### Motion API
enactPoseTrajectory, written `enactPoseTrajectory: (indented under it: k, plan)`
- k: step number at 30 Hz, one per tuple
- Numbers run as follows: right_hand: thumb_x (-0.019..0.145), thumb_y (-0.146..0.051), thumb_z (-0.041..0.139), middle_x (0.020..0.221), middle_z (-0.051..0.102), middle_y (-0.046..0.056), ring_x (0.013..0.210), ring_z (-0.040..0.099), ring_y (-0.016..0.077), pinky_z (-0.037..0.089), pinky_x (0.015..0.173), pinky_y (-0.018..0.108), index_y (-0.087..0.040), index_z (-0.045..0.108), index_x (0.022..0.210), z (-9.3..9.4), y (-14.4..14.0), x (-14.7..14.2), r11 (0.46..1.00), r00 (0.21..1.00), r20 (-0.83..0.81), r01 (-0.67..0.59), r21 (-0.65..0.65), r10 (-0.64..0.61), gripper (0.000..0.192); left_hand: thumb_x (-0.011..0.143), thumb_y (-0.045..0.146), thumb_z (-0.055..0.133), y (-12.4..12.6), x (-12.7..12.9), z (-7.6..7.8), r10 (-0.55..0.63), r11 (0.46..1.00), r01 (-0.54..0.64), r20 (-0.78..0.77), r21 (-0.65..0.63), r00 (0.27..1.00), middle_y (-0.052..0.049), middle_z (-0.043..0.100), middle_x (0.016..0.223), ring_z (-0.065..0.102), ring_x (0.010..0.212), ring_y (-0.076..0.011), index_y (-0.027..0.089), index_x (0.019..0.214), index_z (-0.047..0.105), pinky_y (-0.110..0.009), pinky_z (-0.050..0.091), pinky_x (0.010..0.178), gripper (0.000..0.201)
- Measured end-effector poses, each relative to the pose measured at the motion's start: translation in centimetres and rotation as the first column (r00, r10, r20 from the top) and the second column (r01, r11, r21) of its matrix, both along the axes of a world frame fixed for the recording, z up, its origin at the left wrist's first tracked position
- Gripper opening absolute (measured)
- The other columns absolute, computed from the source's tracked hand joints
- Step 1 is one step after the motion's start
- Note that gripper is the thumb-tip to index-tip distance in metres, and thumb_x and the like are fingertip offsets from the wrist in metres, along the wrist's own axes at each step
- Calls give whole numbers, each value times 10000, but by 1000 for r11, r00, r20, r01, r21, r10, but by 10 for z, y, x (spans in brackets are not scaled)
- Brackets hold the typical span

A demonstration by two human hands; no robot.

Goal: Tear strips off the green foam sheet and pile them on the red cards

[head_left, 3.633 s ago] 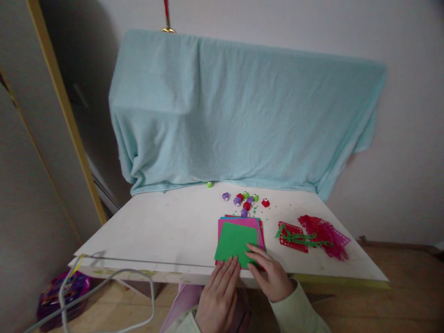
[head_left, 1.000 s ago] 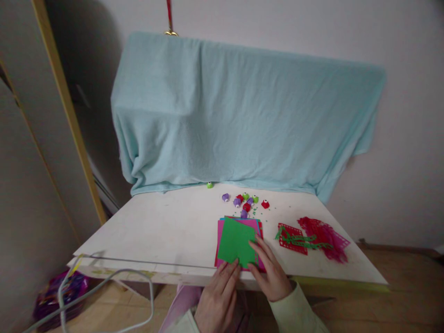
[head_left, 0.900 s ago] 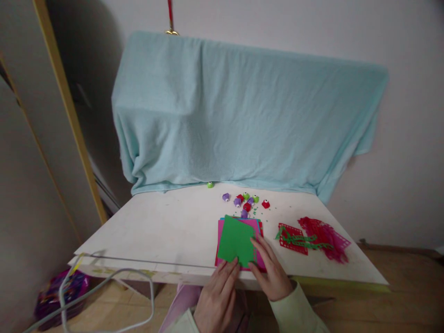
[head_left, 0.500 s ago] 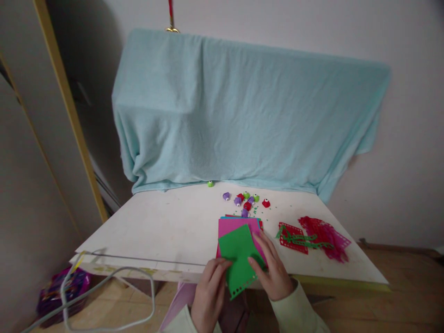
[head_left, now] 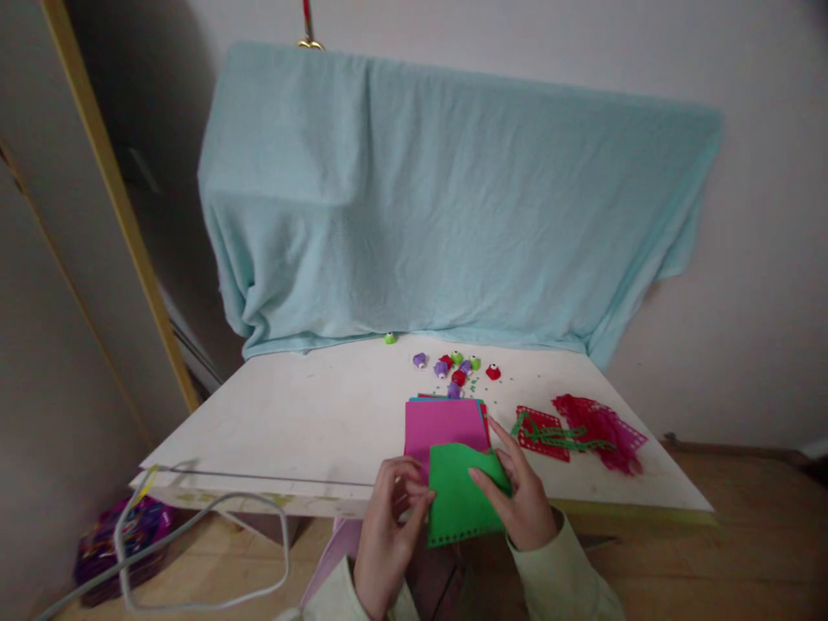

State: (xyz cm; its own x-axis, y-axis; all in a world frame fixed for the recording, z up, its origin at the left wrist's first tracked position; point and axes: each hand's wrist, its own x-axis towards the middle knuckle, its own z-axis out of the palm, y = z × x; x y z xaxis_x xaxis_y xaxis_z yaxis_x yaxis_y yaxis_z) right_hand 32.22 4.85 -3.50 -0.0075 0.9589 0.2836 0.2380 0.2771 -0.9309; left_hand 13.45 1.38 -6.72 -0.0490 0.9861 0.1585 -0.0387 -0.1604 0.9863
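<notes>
Fingers (head_left: 409, 490) of left hand (head_left: 388, 522) pinched on left edge of green paper sheet (head_left: 461, 496) with a row of punched holes along its bottom edge; right hand (head_left: 521, 496) clamped on right side, thumb on top. Sheet held up, overhanging near edge of white worktop (head_left: 291, 423). Just behind, stack of pink and coloured paper sheets (head_left: 443, 423). Farther back, small purple, red and green paper punches (head_left: 453, 369). Off right, red and green punched paper scraps (head_left: 579, 427). Behind everything, draped light blue cloth (head_left: 440, 198).

The paper stack (head_left: 443, 423) lies on the table (head_left: 304, 423) before me, small punches (head_left: 453, 369) behind it, cut scraps (head_left: 582, 424) to its right.
</notes>
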Motion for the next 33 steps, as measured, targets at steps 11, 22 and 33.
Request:
enactPoseTrajectory:
  k: [11, 22, 33]
  plan:
    - [721, -432, 697, 1064, 654, 85, 822, 648, 196, 538, 746, 317, -205, 491, 1270, 5, 4, 2, 977, 972, -110, 204, -54, -209, 629, 836, 335, 609, 1, 1, -5, -70, 991, 75, 45, -111, 997, -34, 634, 884, 608, 741, -128, 233, 1285, 395, -216, 484, 641, 508]
    - [805, -295, 641, 1445, 350, 124, 1322, 352, 296, 372, 1044, 516, -232, 370, 1376, 11, 4, 9, 931, 936, 253, 153, 332, -244, 635, 784, 399, 653, 10, -9, -4, 30, 984, -16, 79, -175, 996, -10, 615, 759, 588, 680, -128, 198, 1166, 525, -223, 524, 607, 450]
    - [849, -141, 553, 1246, 577, 58, 1190, 493, 240, 445, 979, 472, -253, 660, 947, -20, 6, 6, 862, 777, 629, -301, 407, -26, 183, 707, 426, 719, 30, -21, 1, -8, 943, 84, 229, -322, 973, 4, 599, 729, 632, 680, -156, 170, 1127, 508, -312, 584, 612, 535]
